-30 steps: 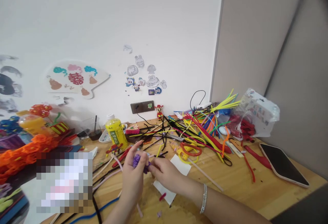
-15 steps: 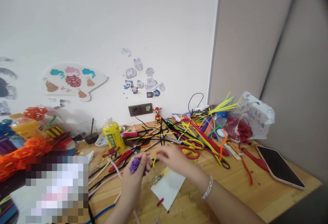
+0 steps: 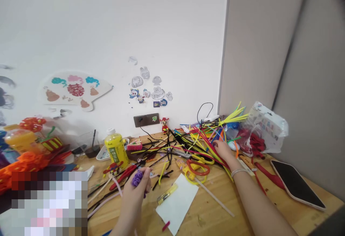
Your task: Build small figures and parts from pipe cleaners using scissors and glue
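My left hand [image 3: 137, 189] is closed round a small purple pipe-cleaner flower [image 3: 137, 178], held above the wooden table [image 3: 269, 200]. My right hand [image 3: 222, 149] reaches far right into a heap of coloured pipe cleaners [image 3: 208, 139], its fingers lying among the strands. Whether they grip a strand is hidden. A silver bracelet [image 3: 238, 172] sits on that wrist.
Yellow-and-red scissors [image 3: 196, 167], a white paper sheet [image 3: 178, 202] and a yellow lighter [image 3: 167, 194] lie between my hands. A yellow bottle [image 3: 115, 149] stands at the back. A phone [image 3: 296, 184] lies at the right, a plastic bag [image 3: 265, 126] behind it. Orange craftwork [image 3: 24, 160] is at left.
My right hand left the purple flower and swung right to the pipe-cleaner heap. My left hand kept the flower and stayed about where it was. The view shifted slightly.
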Available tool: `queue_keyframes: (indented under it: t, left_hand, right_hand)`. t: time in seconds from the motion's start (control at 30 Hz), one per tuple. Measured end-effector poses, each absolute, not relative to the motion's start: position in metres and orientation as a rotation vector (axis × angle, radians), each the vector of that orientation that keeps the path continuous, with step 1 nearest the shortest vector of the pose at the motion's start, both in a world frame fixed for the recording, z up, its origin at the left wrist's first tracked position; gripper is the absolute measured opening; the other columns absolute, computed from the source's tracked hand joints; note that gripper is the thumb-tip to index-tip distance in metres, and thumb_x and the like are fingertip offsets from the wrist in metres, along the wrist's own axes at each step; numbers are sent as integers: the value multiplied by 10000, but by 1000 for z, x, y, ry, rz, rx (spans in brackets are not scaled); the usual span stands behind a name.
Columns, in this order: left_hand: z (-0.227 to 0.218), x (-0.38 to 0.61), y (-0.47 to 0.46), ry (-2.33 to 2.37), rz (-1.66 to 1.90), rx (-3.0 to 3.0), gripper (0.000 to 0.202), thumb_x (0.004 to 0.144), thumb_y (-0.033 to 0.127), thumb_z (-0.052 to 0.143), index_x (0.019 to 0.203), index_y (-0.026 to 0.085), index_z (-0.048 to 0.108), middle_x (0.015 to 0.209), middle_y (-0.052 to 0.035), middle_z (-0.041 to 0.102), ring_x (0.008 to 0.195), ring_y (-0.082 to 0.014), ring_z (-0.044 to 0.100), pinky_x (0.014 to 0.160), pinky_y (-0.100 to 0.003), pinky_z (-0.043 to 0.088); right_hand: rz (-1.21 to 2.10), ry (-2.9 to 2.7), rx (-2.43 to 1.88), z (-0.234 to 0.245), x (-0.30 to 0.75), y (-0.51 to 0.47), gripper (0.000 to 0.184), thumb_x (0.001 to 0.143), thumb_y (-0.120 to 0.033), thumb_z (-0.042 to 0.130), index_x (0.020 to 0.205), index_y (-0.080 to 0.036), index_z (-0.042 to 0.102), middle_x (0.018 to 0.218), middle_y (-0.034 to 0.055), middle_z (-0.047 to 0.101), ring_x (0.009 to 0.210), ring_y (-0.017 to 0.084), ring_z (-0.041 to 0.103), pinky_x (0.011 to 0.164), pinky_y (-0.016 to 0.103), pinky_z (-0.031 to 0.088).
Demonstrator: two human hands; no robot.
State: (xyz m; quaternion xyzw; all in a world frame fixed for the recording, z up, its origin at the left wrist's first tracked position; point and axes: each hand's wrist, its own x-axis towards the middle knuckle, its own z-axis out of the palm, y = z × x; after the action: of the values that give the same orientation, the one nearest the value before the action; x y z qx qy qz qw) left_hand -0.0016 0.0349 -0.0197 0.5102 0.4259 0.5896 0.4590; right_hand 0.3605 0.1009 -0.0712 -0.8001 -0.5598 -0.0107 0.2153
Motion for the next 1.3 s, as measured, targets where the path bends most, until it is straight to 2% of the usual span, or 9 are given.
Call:
queue_keyframes:
  t: [0.1,0.2,0.43,0.6,0.73,0.9,1.07,1.3]
  left_hand:
    - [-22,-5,39,1041,1460,1240,291,671,445,614,698,164,543,385,84,396,363,-68,356,363,-179,242]
    - [-24,-5,41,1015,1465,1229,279,671,435,618,698,170,538,397,86,392,372,-72,363,379,-188,273]
    - [-15,-1,33,1044,1484,1271,296,639,449,635,624,174,527,392,77,397,367,-85,383,383,-205,304]
    - [-16,-3,34,1046,1466,1280,298,627,452,645,628,174,541,395,72,409,365,-87,392,375,-204,308]
    - [-17,-2,33,1065,1451,1273,304,634,460,637,617,176,532,388,70,408,364,-87,389,368,-197,293]
    - [-11,2,27,1060,1423,1283,304,660,459,614,646,166,537,388,69,423,375,-74,376,368,-174,264]
    - [-11,5,27,1016,1355,1228,340,634,462,635,743,146,572,464,37,536,378,-74,417,376,-181,291]
    - [-23,2,38,881,1236,1033,430,603,478,658,856,135,599,611,-19,650,356,-63,429,379,-194,306]
  right_hand:
    - [-82,-1568,-2262,-76,358,100,289,790,-250,528,1073,-212,573,1007,93,605,964,215,526,779,308,377]
    - [-135,-1579,-2280,-75,355,97,295,773,-279,529,1062,-258,583,989,81,607,982,235,502,771,320,350]
    - [-270,-1528,-2259,-70,347,95,186,776,-265,497,796,-174,658,861,111,638,925,259,505,769,372,302]
    - [-352,-1482,-2158,-62,347,94,230,804,-247,450,787,-191,673,813,91,659,892,241,505,769,356,287]
    - [-421,-1508,-2003,-49,343,91,193,790,-257,495,868,-207,665,878,68,667,892,235,496,753,333,295]
    - [-512,-1574,-1764,-26,319,81,240,843,-215,424,919,-169,646,912,79,655,884,219,476,790,332,298]
    - [-557,-1730,-1514,-5,272,64,232,866,-245,415,932,-180,628,881,53,642,871,186,468,802,314,309]
    - [-639,-1975,-883,1,200,31,203,870,-175,390,892,-175,592,789,48,626,749,162,466,715,319,333]
